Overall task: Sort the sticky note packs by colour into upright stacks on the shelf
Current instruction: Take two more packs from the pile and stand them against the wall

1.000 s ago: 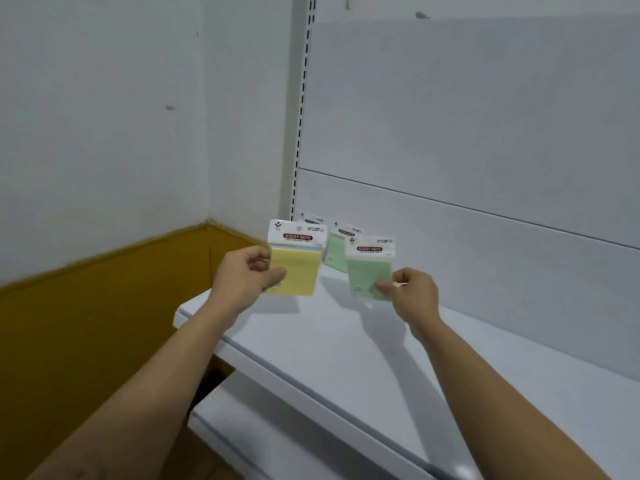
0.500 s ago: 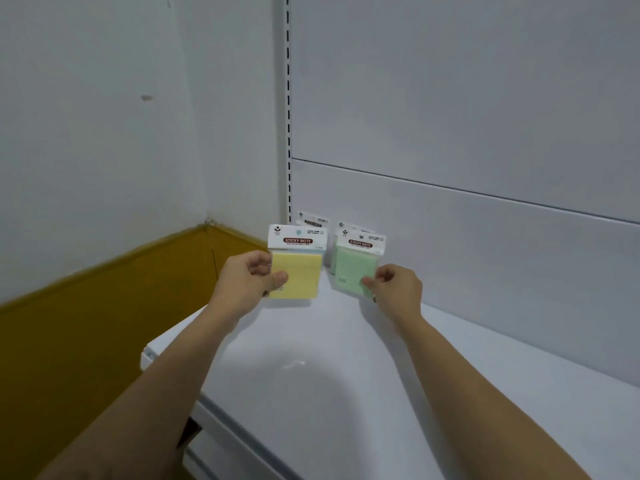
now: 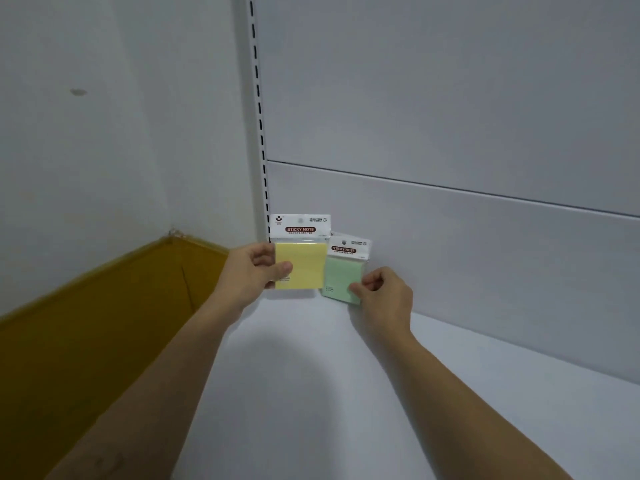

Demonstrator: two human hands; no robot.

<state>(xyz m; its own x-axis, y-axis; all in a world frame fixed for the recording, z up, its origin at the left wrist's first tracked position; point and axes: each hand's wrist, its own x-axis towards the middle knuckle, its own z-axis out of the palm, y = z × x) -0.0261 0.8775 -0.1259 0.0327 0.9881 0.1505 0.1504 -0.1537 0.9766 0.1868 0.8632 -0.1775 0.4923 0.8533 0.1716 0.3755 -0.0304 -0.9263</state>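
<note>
My left hand (image 3: 251, 275) grips a yellow sticky note pack (image 3: 304, 265) by its left edge and holds it upright at the back left corner of the white shelf (image 3: 311, 375). Right beside it, my right hand (image 3: 384, 296) pinches the lower right corner of a green sticky note pack (image 3: 343, 277), which stands upright and slightly tilted close to the shelf's back panel. The two packs hide whatever stands behind them.
The shelf's grey back panel (image 3: 450, 220) rises directly behind the packs, with a slotted upright rail (image 3: 259, 116) at its left end. A white wall and a yellow-brown floor (image 3: 104, 323) lie to the left of the shelf.
Both hands have carried their packs further back toward the shelf's rear panel. The packs that stood behind them earlier are now covered by the held ones.
</note>
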